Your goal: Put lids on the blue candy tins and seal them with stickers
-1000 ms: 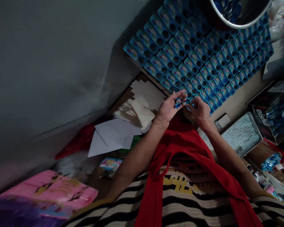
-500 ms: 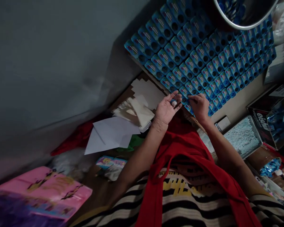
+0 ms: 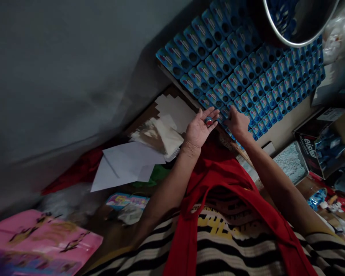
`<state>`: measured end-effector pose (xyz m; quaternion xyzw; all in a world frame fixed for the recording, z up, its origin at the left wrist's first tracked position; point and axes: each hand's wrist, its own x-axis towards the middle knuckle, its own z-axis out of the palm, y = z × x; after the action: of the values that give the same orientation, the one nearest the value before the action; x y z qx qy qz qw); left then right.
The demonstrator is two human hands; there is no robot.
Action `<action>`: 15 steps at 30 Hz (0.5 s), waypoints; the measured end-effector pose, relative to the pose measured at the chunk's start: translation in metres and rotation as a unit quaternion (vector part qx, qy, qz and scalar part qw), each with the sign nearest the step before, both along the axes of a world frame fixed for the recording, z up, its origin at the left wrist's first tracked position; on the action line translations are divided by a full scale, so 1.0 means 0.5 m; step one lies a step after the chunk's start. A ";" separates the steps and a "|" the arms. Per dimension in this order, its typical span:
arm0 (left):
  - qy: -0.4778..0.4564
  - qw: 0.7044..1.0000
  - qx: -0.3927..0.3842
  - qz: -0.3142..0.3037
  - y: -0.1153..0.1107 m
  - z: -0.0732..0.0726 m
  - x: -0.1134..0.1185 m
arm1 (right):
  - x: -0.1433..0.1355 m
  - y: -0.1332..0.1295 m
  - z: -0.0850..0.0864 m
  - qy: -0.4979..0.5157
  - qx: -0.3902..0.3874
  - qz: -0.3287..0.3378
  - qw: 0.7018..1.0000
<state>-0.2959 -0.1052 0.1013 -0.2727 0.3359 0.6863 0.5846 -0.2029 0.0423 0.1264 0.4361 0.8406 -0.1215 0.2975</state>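
Observation:
Palm up, my left hand (image 3: 199, 128) has its fingers spread, and a small round blue and red piece (image 3: 208, 121) rests on them. My right hand (image 3: 237, 122) is closed at the near edge of the rows of blue cards (image 3: 220, 61); whatever its fingers pinch is hidden. Each card has a printed label and a dark round spot. The cards lie side by side on a board that slants away to the upper right.
A metal pot (image 3: 297, 44) with blue pieces overhangs the far cards. At right are a tray of pale bits (image 3: 290, 163) and an open black box (image 3: 309, 151). White paper (image 3: 126, 163) and a pink bag (image 3: 54, 237) lie left. A grey wall (image 3: 74, 65) stands behind.
The piece on my left hand showed white and now shows red. My right hand has moved slightly left and turned its back upward. The whole view has shifted a little.

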 end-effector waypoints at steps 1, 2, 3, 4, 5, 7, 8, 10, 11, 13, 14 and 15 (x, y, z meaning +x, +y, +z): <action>-0.001 1.000 -0.006 0.000 0.000 0.001 0.002 | 0.000 -0.004 0.007 0.012 0.001 -0.003 1.000; -0.003 1.000 -0.012 0.001 0.000 0.003 0.005 | 0.001 -0.011 0.014 0.035 -0.001 -0.012 0.999; -0.004 1.000 -0.016 0.003 0.000 0.006 0.008 | 0.003 -0.020 0.020 0.074 -0.010 -0.025 0.997; -0.008 1.000 -0.018 0.006 0.001 0.009 0.013 | 0.006 -0.032 0.023 0.124 -0.030 -0.040 0.991; -0.014 1.000 -0.018 0.009 0.004 0.012 0.018 | 0.009 -0.046 0.024 0.179 -0.058 -0.056 0.981; -0.033 0.999 -0.018 0.017 0.011 0.017 0.032 | 0.017 -0.075 0.018 0.271 -0.117 -0.092 0.951; -0.043 0.999 -0.020 0.022 0.016 0.018 0.039 | 0.022 -0.088 0.012 0.300 -0.137 -0.111 0.938; -0.064 0.997 -0.028 0.032 0.025 0.020 0.051 | 0.034 -0.109 0.002 0.328 -0.153 -0.150 0.920; -0.076 0.996 -0.034 0.036 0.028 0.020 0.056 | 0.042 -0.116 -0.001 0.338 -0.157 -0.168 0.913; -0.096 0.994 -0.043 0.040 0.033 0.019 0.061 | 0.060 -0.120 0.000 0.361 -0.180 -0.208 0.891; -0.101 0.993 -0.046 0.040 0.034 0.018 0.061 | 0.070 -0.117 0.002 0.373 -0.194 -0.234 0.877; -0.099 0.993 -0.049 0.042 0.034 0.017 0.061 | 0.079 -0.111 0.006 0.382 -0.204 -0.264 0.862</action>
<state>-0.2656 -0.0880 0.1099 -0.3815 0.2980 0.6625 0.5716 -0.1635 -0.0133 0.1292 0.4903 0.6983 -0.5214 -0.0080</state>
